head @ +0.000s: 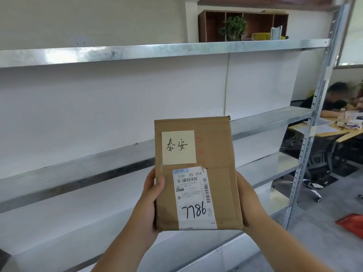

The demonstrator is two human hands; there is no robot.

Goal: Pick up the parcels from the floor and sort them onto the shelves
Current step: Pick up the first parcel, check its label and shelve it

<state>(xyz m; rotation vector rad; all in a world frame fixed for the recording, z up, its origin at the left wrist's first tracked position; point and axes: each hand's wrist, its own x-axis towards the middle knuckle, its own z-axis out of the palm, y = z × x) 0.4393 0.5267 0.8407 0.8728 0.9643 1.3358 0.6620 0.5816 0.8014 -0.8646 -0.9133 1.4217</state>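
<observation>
I hold a brown cardboard parcel (218, 154) upright in front of the metal shelving. It carries a pale yellow sticky note with handwriting and a white shipping label marked 7786. My left hand (150, 203) grips its lower left edge, thumb on the front face. My right hand (248, 201) clasps its lower right edge from the side. The parcel hangs in the air in front of the middle shelf (78, 169), touching no shelf.
Galvanised shelves run across the view: an upper one (137, 53) and lower ones (275, 169), with a perforated upright post (312, 122) at the right. A red bag (351, 224) lies on the floor. A person sits at a desk (334, 130) behind the post.
</observation>
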